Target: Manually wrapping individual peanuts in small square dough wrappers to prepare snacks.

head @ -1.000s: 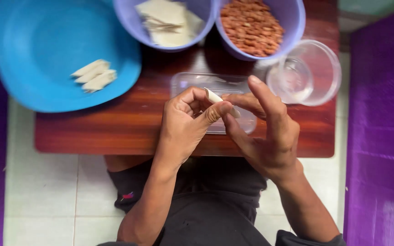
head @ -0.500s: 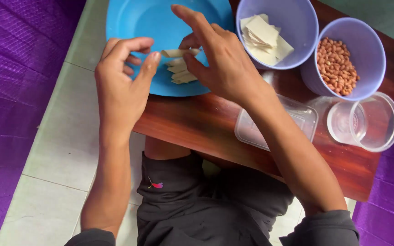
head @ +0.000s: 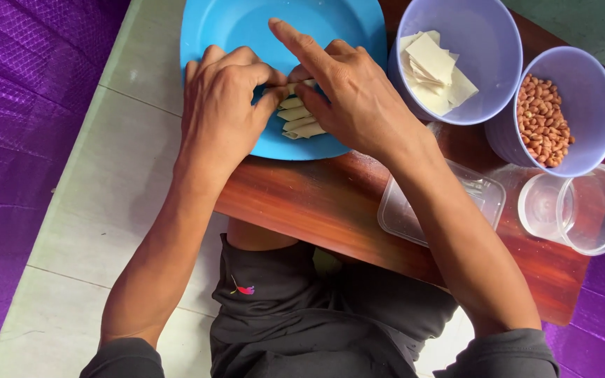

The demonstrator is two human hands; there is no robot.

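Left hand point(head: 225, 112) and right hand point(head: 348, 98) together pinching a rolled wrapper point(head: 301, 85) over blue plate point(head: 246, 35), at surface's point(head: 330, 210) far-left corner.

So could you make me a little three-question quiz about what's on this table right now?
1. True or false: both hands are over the blue plate, at the small pile of rolled wrappers.
2. Which lilac bowl holds the peanuts?
A. the one nearest the blue plate
B. the one farther right, beside the clear cup
C. neither
3. Fill in: the flat square wrappers lie in a lilac ____.

Key
1. True: the fingertips of both hands meet at the pile of rolls on the plate.
2. B: the bowl nearer the plate holds the flat wrappers.
3. bowl
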